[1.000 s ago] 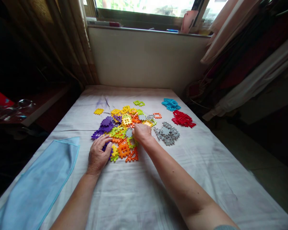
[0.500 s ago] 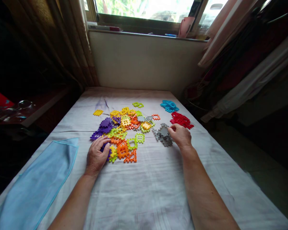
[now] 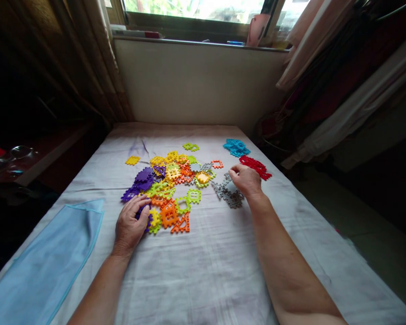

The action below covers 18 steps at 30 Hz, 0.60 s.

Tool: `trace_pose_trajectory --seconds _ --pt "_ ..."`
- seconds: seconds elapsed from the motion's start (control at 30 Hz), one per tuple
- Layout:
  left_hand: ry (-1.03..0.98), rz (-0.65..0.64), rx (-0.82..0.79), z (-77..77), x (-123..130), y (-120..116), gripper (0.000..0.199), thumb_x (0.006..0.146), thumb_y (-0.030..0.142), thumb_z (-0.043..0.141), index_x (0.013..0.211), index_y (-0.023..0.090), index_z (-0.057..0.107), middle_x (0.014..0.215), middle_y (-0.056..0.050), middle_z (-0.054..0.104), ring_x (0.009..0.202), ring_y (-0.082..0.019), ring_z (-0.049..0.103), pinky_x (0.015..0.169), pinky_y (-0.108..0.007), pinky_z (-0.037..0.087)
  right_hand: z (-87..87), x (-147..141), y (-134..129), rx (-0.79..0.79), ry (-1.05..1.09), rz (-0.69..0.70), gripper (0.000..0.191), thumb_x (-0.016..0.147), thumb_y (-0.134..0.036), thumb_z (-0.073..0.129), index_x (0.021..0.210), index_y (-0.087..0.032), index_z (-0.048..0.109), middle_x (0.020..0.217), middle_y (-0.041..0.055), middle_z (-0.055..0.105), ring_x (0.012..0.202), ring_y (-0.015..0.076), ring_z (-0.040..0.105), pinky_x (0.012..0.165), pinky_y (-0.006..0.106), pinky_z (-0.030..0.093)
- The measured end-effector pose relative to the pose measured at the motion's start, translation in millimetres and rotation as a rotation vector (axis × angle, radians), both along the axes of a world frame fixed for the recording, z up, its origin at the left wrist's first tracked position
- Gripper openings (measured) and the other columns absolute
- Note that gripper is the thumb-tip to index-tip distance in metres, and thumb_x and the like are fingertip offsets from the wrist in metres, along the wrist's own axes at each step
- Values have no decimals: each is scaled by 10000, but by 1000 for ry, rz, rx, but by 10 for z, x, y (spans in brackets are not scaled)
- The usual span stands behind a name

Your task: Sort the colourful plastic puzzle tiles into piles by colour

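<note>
On the near left of a mixed heap of plastic building tiles [image 3: 169, 171], my left hand [image 3: 131, 221] lies over purple tiles with its fingers stretched out. Yellow, green and orange tiles lie just right of it, among them an orange window tile [image 3: 169, 215] and an orange triangular tile [image 3: 182, 224]. My right hand [image 3: 246, 179] is over the far right side of a pile of grey tiles [image 3: 232, 198], fingers curled in a pinch. Whatever they pinch is hidden. Behind that hand sit a pile of red tiles [image 3: 256, 166] and a pile of blue tiles [image 3: 236, 147].
A light blue cloth [image 3: 50, 257] lies on the left of the sheet-covered table [image 3: 196, 280]. One yellow tile [image 3: 132, 160] and a green tile [image 3: 191, 147] lie apart from the heap. A low wall [image 3: 189, 83] under the window stands beyond the far edge.
My right hand has shifted slightly up and left over the grey pile, now covering its far part. My left hand stays on the purple tiles. The camera view has moved slightly.
</note>
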<state>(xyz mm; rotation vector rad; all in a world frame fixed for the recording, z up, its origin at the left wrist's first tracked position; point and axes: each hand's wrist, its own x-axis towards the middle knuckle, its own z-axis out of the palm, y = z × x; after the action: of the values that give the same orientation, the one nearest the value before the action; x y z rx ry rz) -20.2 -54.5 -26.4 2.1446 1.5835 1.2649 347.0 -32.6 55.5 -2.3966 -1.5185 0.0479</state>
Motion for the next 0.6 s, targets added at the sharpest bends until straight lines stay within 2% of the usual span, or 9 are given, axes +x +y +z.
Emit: trace_pose_trajectory --seconds 0.2,0.27,0.37,0.47,0.6 --pt "10 4 17 -28 -11 13 261 896 388 520 968 235 720 1145 -64 728 1167 -242 629 1107 -457 440 -61 -204 431 -140 -22 210 431 941 -304 467 1348 -355 603 1133 20 749 1006 210 688 806 285 486" --pt "15 7 19 -29 -10 17 262 894 384 520 967 235 723 1145 -60 729 1171 -243 627 1104 -457 445 -106 -276 521 -202 -37 264 468 932 -269 465 1374 -372 579 1185 19 732 1049 211 681 833 284 490" --pt "18 13 28 -25 -5 17 272 895 390 518 960 232 729 1139 -60 732 1163 -243 632 1095 -455 454 -158 -354 602 -252 -16 303 462 897 -249 496 1324 -363 630 1241 11 709 1103 216 664 877 282 495" --pt "18 16 27 -24 -6 15 270 897 391 517 960 237 729 1134 -55 733 1153 -240 637 1092 -448 457 -174 -337 604 -190 50 264 405 879 -260 510 1228 -335 700 1221 6 719 1095 214 664 895 281 497" --pt "20 7 24 -32 -14 17 266 892 381 518 970 236 726 1138 -57 730 1163 -245 631 1096 -456 452 -200 -77 440 44 215 162 343 856 -344 551 1129 -263 742 1042 34 770 936 204 695 824 283 514"
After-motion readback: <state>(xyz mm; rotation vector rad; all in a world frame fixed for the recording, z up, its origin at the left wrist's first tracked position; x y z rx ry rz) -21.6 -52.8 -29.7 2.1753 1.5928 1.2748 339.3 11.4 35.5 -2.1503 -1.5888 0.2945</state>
